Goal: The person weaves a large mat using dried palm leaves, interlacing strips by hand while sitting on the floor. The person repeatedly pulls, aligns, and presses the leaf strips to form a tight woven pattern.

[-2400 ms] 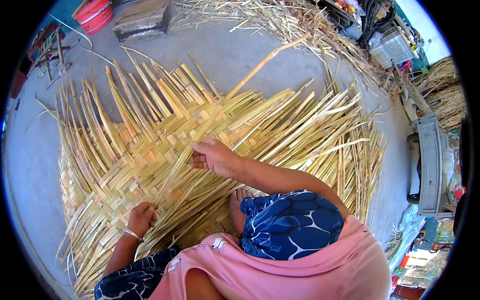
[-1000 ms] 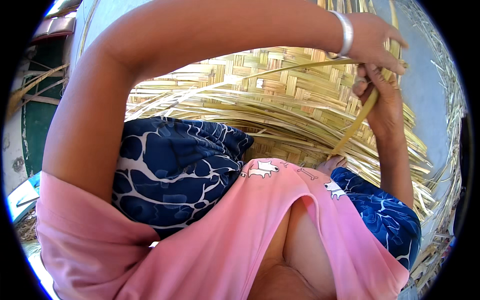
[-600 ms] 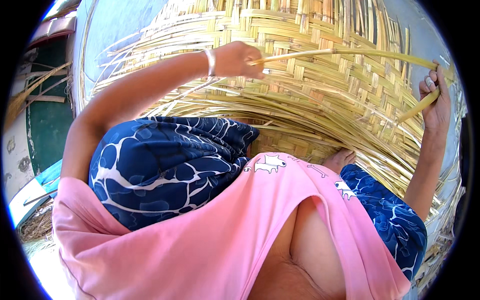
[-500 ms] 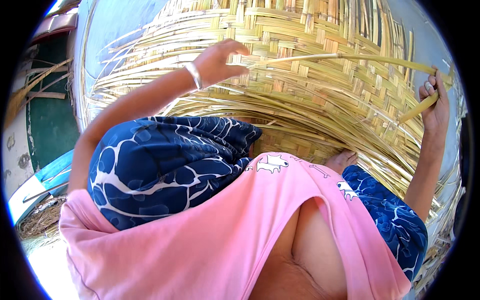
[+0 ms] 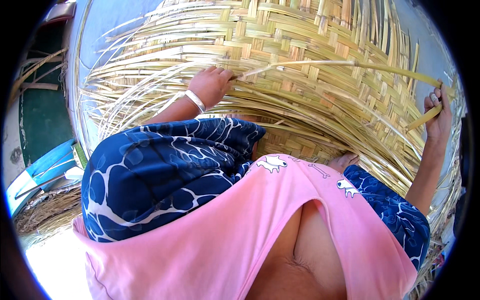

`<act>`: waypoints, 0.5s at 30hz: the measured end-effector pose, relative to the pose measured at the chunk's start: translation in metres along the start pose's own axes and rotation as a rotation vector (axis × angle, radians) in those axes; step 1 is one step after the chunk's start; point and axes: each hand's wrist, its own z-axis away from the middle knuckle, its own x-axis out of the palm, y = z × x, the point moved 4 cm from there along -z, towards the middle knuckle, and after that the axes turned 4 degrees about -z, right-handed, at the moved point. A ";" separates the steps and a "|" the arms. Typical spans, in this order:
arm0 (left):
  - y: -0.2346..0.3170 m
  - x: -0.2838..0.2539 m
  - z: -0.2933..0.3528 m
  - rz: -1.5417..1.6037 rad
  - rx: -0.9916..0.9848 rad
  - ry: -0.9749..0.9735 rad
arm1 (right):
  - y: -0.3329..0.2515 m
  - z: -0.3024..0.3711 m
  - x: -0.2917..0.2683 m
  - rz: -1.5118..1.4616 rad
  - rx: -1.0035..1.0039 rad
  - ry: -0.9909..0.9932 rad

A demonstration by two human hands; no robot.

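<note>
A long yellow-green bamboo strip [image 5: 320,63] stretches across the woven bamboo mat [image 5: 295,32]. At its thin left end, my left hand [image 5: 212,86] is closed, with the strip's tip at its fingers; a silver bangle circles that wrist. Out at the far right, my right hand [image 5: 438,114] grips the strip's wider part, where it doubles back and a short length points down-left over the weave. A ring shows on one right finger. Loose, unwoven strip ends [image 5: 120,112] fan out on the mat's left side, beneath and around my left hand.
Long loose strips [image 5: 350,132] curve along the mat's near edge, close to my foot [image 5: 344,161]. Blue-grey floor [image 5: 107,25] shows at the far left. Beyond it lie a green surface [image 5: 47,115], a blue object [image 5: 45,170] and a heap of dry fibres [image 5: 47,210].
My left hand has come down and slightly left, its spread fingers now closed at the strip's thin end. The right hand keeps its hold, with the whole view shifted slightly.
</note>
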 end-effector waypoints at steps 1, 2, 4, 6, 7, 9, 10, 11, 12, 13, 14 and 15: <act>0.002 -0.003 -0.002 0.026 0.009 -0.058 | 0.000 0.006 0.000 -0.006 -0.005 0.024; 0.001 -0.004 0.000 0.054 0.057 -0.058 | 0.000 0.011 0.000 -0.012 -0.010 0.047; 0.001 -0.015 0.011 0.103 0.135 -0.081 | 0.012 0.009 -0.011 -0.004 0.021 0.133; 0.002 -0.043 0.031 0.258 0.088 -0.169 | 0.037 0.004 -0.017 -0.010 0.096 0.175; 0.002 -0.058 0.034 0.397 0.062 -0.219 | 0.050 0.007 -0.018 -0.014 0.136 0.190; 0.000 -0.087 0.037 0.655 -0.027 -0.239 | 0.068 0.017 -0.016 0.058 0.168 0.224; -0.010 -0.098 0.033 0.819 -0.144 -0.311 | 0.070 0.022 -0.016 0.051 0.165 0.238; -0.021 -0.111 0.025 0.795 -0.196 -0.348 | 0.072 0.026 -0.016 0.046 0.162 0.254; -0.030 -0.128 0.023 0.761 -0.266 -0.376 | 0.073 0.028 -0.017 0.028 0.166 0.254; -0.035 -0.144 0.021 0.688 -0.201 -0.286 | 0.072 0.027 -0.019 0.007 0.159 0.276; -0.041 -0.157 0.019 0.614 -0.134 -0.198 | 0.071 0.026 -0.024 -0.014 0.152 0.301; -0.050 -0.166 0.014 0.574 -0.068 -0.176 | 0.069 0.023 -0.028 -0.034 0.138 0.325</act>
